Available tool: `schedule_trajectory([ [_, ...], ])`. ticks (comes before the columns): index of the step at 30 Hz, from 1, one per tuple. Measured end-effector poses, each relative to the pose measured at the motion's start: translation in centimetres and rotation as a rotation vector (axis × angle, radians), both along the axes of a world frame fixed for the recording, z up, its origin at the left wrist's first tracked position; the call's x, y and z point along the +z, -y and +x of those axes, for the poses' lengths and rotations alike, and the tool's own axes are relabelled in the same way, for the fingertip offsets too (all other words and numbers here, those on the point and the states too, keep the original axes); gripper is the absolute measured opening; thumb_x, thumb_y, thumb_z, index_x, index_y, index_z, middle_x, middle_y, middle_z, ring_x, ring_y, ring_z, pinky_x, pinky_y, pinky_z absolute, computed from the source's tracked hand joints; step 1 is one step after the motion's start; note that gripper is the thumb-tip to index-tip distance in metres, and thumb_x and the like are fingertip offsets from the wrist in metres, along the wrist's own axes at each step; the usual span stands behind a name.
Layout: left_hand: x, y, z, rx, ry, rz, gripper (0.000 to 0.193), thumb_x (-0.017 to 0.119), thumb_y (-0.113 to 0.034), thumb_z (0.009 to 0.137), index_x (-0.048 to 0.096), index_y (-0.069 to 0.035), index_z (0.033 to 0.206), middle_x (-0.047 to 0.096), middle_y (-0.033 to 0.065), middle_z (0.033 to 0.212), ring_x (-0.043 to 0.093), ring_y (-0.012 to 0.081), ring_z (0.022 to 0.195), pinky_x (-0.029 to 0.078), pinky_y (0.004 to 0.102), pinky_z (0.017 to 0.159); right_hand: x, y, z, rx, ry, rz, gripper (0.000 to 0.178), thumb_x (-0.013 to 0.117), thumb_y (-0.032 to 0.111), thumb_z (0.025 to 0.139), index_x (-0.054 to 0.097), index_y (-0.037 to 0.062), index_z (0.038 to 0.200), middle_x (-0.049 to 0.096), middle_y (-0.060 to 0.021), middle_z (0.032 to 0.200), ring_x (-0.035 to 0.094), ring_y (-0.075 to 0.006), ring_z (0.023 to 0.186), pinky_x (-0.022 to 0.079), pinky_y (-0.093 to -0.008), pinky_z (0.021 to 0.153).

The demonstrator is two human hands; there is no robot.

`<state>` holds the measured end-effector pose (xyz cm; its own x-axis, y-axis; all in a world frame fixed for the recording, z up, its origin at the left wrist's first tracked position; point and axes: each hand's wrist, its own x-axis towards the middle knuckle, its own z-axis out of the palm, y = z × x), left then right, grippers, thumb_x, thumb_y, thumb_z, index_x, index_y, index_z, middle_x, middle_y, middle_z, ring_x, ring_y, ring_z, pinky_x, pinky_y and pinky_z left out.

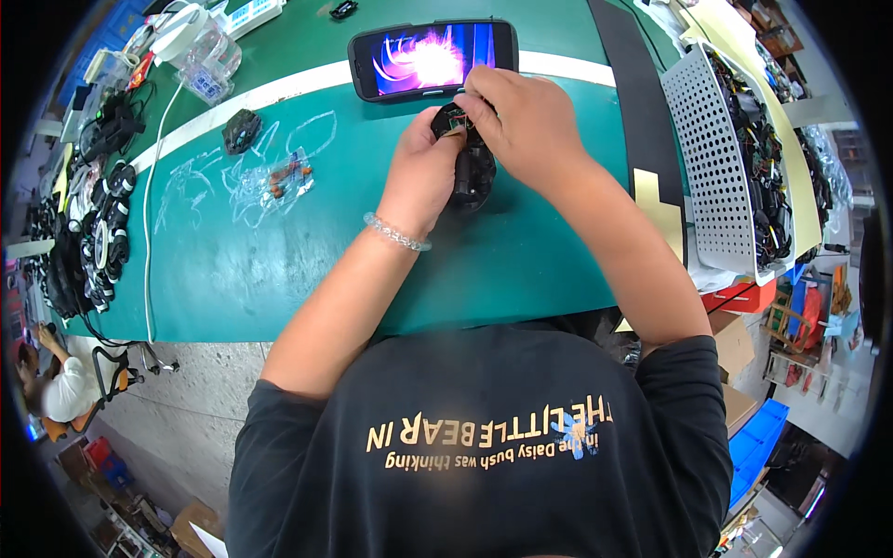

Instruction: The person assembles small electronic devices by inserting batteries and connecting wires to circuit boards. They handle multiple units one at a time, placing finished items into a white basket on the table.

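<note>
The table (279, 270) is green with a white stripe (567, 67), the handheld device (477, 181) black, the perforated basket (712, 167) white.

From afar I see the left forearm (339, 293) and right forearm (633, 242) slant inward. The left hand (423, 177) is curled, fingers partly hidden; just beside it, the right hand (528, 119) arches, thumb and forefinger close together.

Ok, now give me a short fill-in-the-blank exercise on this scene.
1. The beaded bracelet is on the person's ____ wrist.
2. The left hand holds a device coloured ____.
3. The tabletop is mostly coloured ____.
4. The perforated white basket stands to the ____ of the phone.

Missing words: left; black; green; right.
</note>
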<state>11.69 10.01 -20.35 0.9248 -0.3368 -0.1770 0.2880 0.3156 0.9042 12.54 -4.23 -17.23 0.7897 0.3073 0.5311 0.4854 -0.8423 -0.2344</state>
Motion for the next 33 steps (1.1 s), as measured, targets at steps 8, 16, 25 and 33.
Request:
schedule_trajectory([
  [8, -0.4, 0.6, -0.1, 0.056, 0.089, 0.081, 0.012, 0.047, -0.003, 0.091, 0.053, 0.002, 0.101, 0.059, 0.0043, 0.086, 0.054, 0.0083, 0.075, 0.046, 0.0243, 0.066, 0.4, -0.9, -0.1, -0.004, -0.091, 0.138, 0.010, 0.054, 0.016, 0.084, 0.052, 0.0071, 0.088, 0.056, -0.0097, 0.066, 0.055, -0.0312, 0.058, 0.039, -0.0406, 0.051],
  [16, -0.7, 0.3, 0.1, -0.031, 0.014, 0.041, 0.022, 0.049, -0.005, 0.090, 0.052, 0.001, 0.111, 0.061, 0.0042, 0.091, 0.059, 0.0091, 0.076, 0.048, 0.0231, 0.067, -0.3, -1.5, -0.3, -0.039, -0.118, 0.267, 0.022, 0.055, 0.012, 0.084, 0.047, 0.0085, 0.103, 0.062, -0.0125, 0.076, 0.060, -0.0338, 0.068, 0.045, -0.0424, 0.058],
  [25, 0.1, -1.5, -0.1, -0.182, -0.187, -0.111, 0.026, 0.050, -0.007, 0.090, 0.050, -0.002, 0.115, 0.060, 0.0030, 0.089, 0.058, 0.0078, 0.070, 0.049, 0.0217, 0.061, -0.4, 0.7, -1.0, 0.225, -0.086, 0.218, 0.010, 0.059, 0.013, 0.083, 0.057, 0.0046, 0.089, 0.060, -0.0099, 0.079, 0.058, -0.0318, 0.072, 0.045, -0.0401, 0.060],
  [33, -0.2, -2.0, -0.4, -0.218, -0.147, -0.028, 0.028, 0.050, -0.006, 0.090, 0.050, -0.001, 0.117, 0.061, 0.0035, 0.093, 0.058, 0.0076, 0.074, 0.049, 0.0220, 0.065, -0.5, 1.0, -1.7, 0.206, -0.200, 0.130, 0.010, 0.060, 0.014, 0.082, 0.054, 0.0059, 0.083, 0.057, -0.0104, 0.072, 0.056, -0.0316, 0.067, 0.042, -0.0422, 0.056],
])
